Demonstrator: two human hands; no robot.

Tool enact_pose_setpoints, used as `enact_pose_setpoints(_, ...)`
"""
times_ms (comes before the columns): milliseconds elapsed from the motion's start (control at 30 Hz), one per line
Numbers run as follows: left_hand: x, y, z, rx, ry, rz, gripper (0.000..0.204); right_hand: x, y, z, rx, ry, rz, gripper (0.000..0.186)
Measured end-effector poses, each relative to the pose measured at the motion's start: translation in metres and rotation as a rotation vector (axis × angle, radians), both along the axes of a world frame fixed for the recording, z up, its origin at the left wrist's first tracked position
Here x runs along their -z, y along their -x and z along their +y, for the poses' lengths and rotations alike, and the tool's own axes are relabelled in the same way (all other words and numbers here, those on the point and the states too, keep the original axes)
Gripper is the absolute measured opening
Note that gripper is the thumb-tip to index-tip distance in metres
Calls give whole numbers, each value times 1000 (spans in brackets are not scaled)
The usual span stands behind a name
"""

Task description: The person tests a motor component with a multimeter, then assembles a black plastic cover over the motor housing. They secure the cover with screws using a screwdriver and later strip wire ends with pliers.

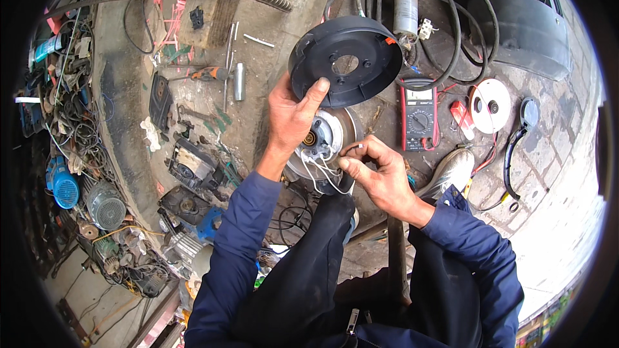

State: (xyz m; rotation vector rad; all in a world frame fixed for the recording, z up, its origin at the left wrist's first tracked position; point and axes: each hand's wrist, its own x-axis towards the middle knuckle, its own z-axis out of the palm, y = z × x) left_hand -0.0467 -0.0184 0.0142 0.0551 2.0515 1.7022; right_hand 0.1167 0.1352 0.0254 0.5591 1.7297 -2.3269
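One round black cover (380, 80), one wired round unit (332, 130), one multimeter (420, 121), one white disc (480, 98), one orange-handled screwdriver (209, 74) and two silvery cylinders (405, 13) (one stout, one slim) show.

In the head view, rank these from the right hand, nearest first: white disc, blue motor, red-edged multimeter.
1. Red-edged multimeter: just above and right of the right hand.
2. White disc: farther right, past the multimeter.
3. Blue motor: far left.

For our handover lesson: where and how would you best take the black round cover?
Take the black round cover by its right rim, coming from the right: the rim is raised, so it probably gives an edge to pinch, while the left grip holds the lower-left side.
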Motion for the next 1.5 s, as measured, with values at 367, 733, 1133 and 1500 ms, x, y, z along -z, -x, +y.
enact_pose_setpoints(367, -14, -13, -19, 2, 111, 393, 24, 4, 4, -5, 85, 173, -83, 16)
enact_pose_setpoints(733, -60, -36, -64, -21, 386, 663, 24, 5, 12, -3, 8, -217, 72, 15)
enact_pose_setpoints(1133, -105, -40, -45, 173, 690, 750, 21, 13, 22, -7, 45, 10, -27, 22)
enact_pose_setpoints(1500, -121, -34, -24, 460, 674, 963, 31, 22, 30, -6, 64, 37, 60, 25)
